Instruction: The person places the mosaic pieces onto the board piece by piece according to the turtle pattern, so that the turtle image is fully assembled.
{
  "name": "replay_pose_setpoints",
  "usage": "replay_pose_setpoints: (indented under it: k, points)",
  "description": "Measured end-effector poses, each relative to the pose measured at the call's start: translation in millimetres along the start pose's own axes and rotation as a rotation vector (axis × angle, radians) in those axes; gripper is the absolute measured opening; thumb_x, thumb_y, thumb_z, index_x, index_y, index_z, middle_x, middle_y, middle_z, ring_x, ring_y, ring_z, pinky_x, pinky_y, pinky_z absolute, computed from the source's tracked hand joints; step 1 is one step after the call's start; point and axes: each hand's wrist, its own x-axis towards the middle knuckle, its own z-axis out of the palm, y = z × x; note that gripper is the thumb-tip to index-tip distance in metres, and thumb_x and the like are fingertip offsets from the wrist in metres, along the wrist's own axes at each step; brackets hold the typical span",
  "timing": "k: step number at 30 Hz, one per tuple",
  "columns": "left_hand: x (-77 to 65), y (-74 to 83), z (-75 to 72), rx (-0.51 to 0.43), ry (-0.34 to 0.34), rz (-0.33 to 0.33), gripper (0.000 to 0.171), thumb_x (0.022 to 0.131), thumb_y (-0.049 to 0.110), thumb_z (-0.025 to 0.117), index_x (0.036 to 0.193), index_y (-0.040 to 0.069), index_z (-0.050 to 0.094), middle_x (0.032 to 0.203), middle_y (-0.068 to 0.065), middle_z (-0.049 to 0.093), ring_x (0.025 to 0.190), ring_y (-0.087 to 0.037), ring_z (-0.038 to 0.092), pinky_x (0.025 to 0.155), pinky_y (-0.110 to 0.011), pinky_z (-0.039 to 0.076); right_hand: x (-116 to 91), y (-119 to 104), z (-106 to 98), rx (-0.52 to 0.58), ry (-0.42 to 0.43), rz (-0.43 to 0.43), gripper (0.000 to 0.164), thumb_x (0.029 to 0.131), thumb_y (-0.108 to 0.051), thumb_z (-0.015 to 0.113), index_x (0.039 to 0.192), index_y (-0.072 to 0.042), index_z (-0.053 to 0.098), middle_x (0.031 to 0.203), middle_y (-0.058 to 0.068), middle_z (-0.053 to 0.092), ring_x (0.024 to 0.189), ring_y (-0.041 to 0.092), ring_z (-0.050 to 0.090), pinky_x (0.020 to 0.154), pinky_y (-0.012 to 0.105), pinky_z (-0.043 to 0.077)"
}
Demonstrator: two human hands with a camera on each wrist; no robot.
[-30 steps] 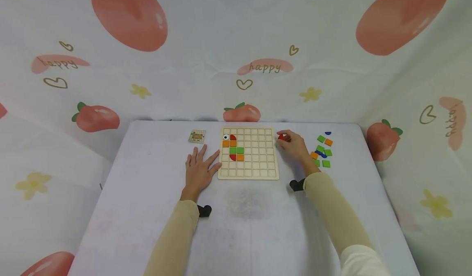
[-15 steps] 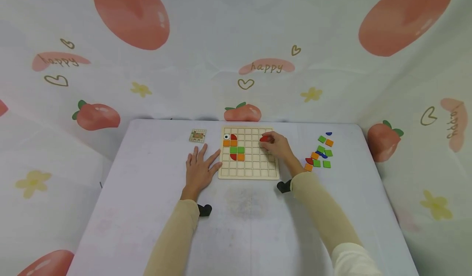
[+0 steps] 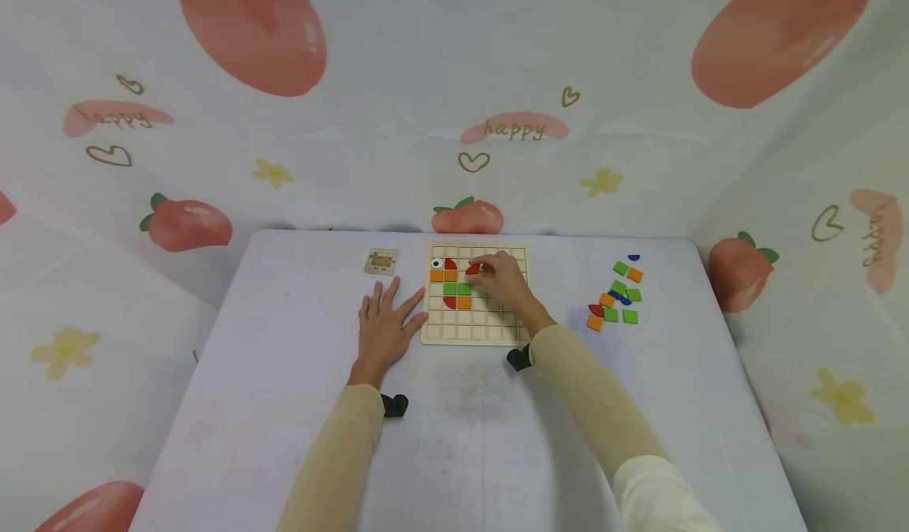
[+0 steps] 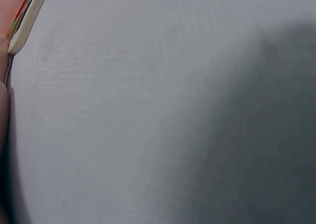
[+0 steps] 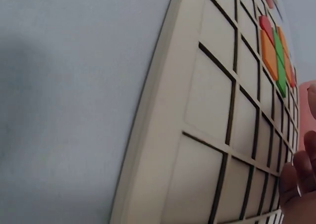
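White cloth [image 3: 383, 82] is hung behind and at both sides, printed with large red peaches [image 3: 256, 35], yellow flowers [image 3: 602, 181] and the word "happy". Below it is spread a pale table [image 3: 454, 453], faintly stained near its middle. Beige sleeves [image 3: 604, 406] are stretched over it from the near side.

By the far edge is laid a wooden grid board [image 3: 493, 332], its rim set nearly parallel to that edge. Beside it the left hand [image 3: 382, 328] is rested palm down, fingers spread straight, nothing held, thumb and index tips brought to the board's left rim. Over the board is held the right hand [image 3: 503, 281], its thumb and index finger closed in a pinch.

Beyond the left fingertips is placed a small picture card [image 3: 382, 261]. At the right, loose green tiles [image 3: 630, 316] are scattered with orange, blue and red ones.

In the pinch a red piece [image 3: 472, 268] is held over the upper middle of the board, right of the coloured tiles [image 3: 450, 289] seated there. Its visible part is stretched mostly sideways; which way its corner is pointed cannot be told.
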Motion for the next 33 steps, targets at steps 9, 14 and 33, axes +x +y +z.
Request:
replay_pose_setpoints:
  k: [9, 14, 33]
  points:
    - [-0.9, 0.8, -0.4, -0.022, -0.010, 0.001, 0.060, 0.100, 0.070, 0.040, 0.155, 0.050, 0.032, 0.174, -0.003, 0.009, 0.162, -0.036, -0.006, 0.129, -0.061, 0.000, 5, 1, 18, -0.119, 0.016, -0.011, 0.036, 0.095, -0.033, 0.074, 0.128, -0.018, 0.073, 0.113, 0.013, 0.063, 0.105, 0.028, 0.049, 0.095, 0.043, 0.037]
    - [-0.2, -0.5, 0.3, -0.014, -0.007, 0.002, 0.060, 0.100, 0.070, 0.039, 0.156, 0.050, 0.031, 0.174, -0.003, 0.008, 0.162, -0.035, -0.006, 0.129, -0.060, 0.000, 5, -1, 22, -0.173, 0.023, 0.017, 0.038, 0.095, -0.036, 0.072, 0.131, -0.021, 0.071, 0.118, 0.011, 0.061, 0.108, 0.027, 0.047, 0.096, 0.042, 0.038]
    - [1.7, -3.5, 2.5, -0.002, -0.001, 0.014, 0.060, 0.100, 0.071, 0.037, 0.156, 0.050, 0.030, 0.174, -0.002, 0.007, 0.162, -0.036, -0.005, 0.129, -0.061, 0.002, 4, 2, 18, -0.103, 0.050, -0.006, 0.024, 0.101, -0.020, 0.064, 0.122, -0.010, 0.071, 0.109, 0.012, 0.066, 0.102, 0.026, 0.051, 0.099, 0.042, 0.039]
